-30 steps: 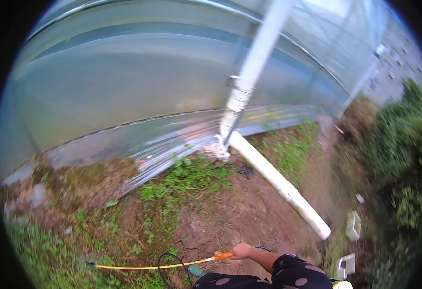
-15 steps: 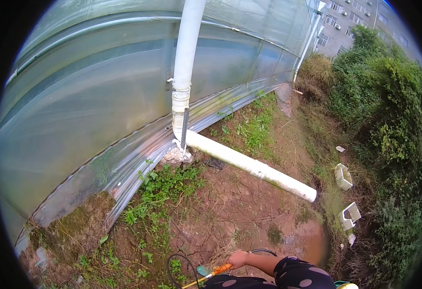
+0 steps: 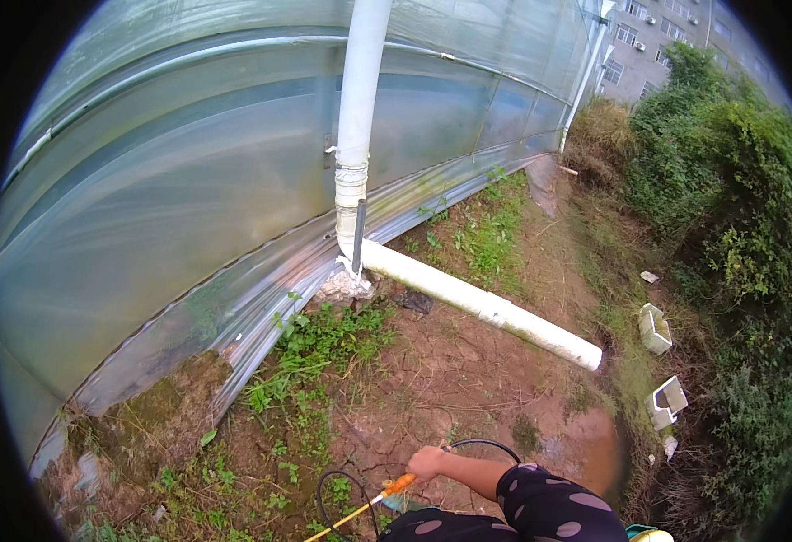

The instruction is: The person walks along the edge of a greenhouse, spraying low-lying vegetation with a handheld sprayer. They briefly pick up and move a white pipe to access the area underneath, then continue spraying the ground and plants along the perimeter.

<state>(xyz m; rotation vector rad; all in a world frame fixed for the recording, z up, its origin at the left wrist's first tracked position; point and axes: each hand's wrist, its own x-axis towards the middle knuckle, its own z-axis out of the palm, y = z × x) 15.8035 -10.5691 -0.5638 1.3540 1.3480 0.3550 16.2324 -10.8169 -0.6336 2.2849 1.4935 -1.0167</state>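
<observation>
Spray wand (image 3: 373,501) with orange grip low in my view, my right hand (image 3: 427,462) closed round its handle end — black hose (image 3: 342,488) looping beside it, cracked soil (image 3: 450,379) beneath, white drainpipe (image 3: 477,303) well beyond.

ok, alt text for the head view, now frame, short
A person's right hand grips the orange handle of a thin yellow spray wand with a black hose looped behind it, over cracked, weedy soil. Ahead, a white drainpipe runs down a plastic-film greenhouse wall, then elbows across the ground toward overgrown bushes.
</observation>
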